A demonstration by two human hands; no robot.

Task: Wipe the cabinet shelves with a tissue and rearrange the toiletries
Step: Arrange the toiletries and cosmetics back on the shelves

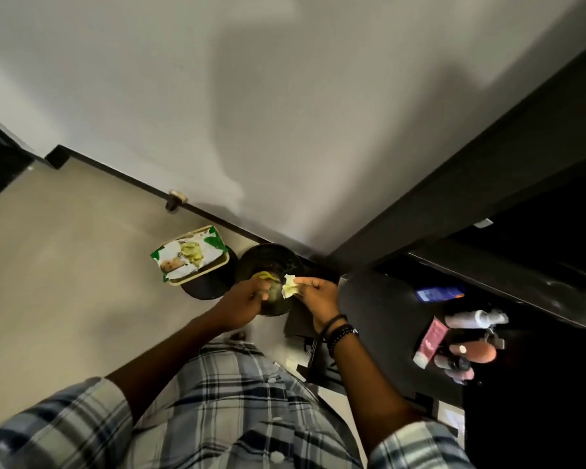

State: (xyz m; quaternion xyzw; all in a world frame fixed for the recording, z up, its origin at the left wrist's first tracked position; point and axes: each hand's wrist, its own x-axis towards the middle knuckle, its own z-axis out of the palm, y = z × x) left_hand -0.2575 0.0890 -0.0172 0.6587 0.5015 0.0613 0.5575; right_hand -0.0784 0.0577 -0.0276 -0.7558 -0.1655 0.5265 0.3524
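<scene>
tissue [291, 286]: crumpled, light, soft, likely tears easily; pinch bunched edge | right hand [318, 296]: pinching tissue over bin [274, 248] | left hand [247, 301]: curled on yellowish scrap [266, 275] | toiletries [432, 340]: 3 o'clock

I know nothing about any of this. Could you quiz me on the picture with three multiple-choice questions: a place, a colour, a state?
1. Where is the pack of wipes?
A) just left of the dark round container
B) hanging on the wall
C) on the person's shoulder

2. What colour is the tube on the shelf?
A) green
B) pink
C) black

3. What is the right hand doing?
A) lying flat on the shelf
B) pinching a crumpled tissue
C) gripping a spoon

Answers: 1 A, the pack sits beside the container, low by the wall; 2 B, its body is pink with a white cap; 3 B, its fingers pinch the tissue above the container.
</scene>
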